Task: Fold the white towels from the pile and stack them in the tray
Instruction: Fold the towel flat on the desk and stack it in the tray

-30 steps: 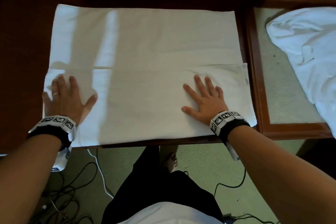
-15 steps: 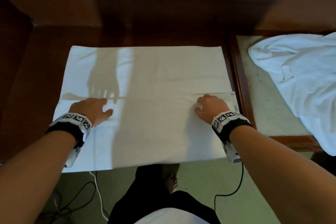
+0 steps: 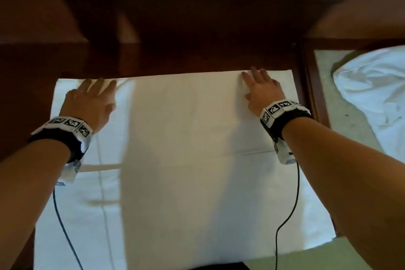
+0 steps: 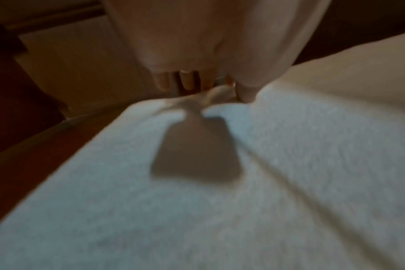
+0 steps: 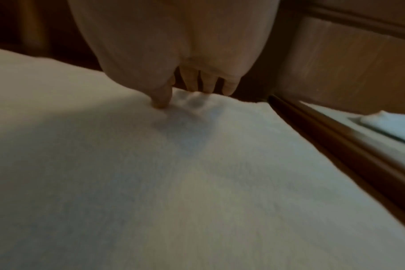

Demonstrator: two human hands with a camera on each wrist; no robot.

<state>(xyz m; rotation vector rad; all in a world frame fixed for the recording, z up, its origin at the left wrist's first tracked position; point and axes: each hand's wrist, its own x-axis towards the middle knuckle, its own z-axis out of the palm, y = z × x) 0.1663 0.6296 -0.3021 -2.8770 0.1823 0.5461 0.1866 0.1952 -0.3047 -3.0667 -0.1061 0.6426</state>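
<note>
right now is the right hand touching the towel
Touching: in the right wrist view the thumb of the right hand presses into the towel at its far edge.

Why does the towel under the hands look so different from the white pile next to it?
The towel under the hands lies flat and smooth on the wooden table; the pile is bunched and wrinkled. The towel has straight edges and a fold line; the pile is lumpy with no clear shape. Both hands, left hand and right hand, touch the towel; nothing touches the pile. Both are white cloth.
</note>
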